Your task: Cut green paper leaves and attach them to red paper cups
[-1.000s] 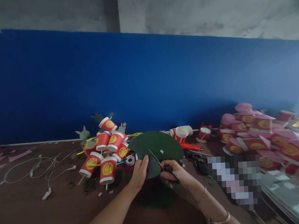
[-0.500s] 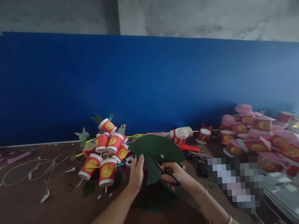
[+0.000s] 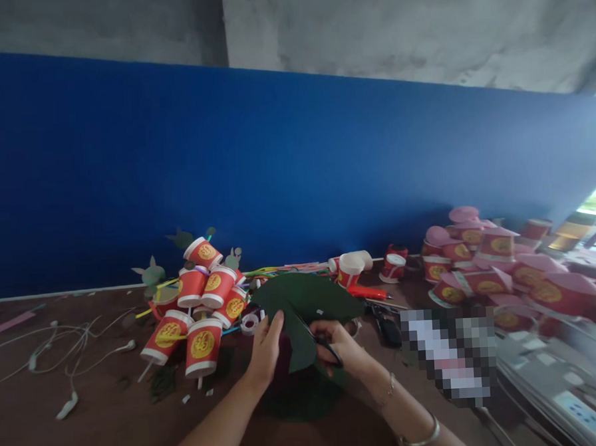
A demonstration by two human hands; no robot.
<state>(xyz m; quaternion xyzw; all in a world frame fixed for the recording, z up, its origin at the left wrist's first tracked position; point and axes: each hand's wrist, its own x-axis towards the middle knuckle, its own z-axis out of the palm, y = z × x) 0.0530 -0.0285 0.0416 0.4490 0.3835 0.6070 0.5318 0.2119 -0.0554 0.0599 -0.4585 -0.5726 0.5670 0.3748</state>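
A dark green sheet (image 3: 322, 295), rounded along its far edge, is held up above the brown table in the middle of the view. My left hand (image 3: 267, 350) pinches its left side, thumb on top. In my right hand (image 3: 345, 347) is a pair of scissors (image 3: 329, 349) with dark handles; the blades lie in a slit in the sheet, and a flap hangs down on the near side. More dark green material (image 3: 302, 404) lies on the table below both hands.
Left of my hands, red paper cups (image 3: 203, 348) on sticks are piled up. White earphones (image 3: 67, 403) lie farther left. A red-handled tool (image 3: 369, 292) is beyond my right hand. Pink-topped cups (image 3: 530, 274) and a power strip (image 3: 585, 415) are at the right, before a blue wall panel (image 3: 275, 164).
The view has turned slightly right, so the table items appear farther left. Both hands still hold the sheet and scissors, with the blades still in the slit.
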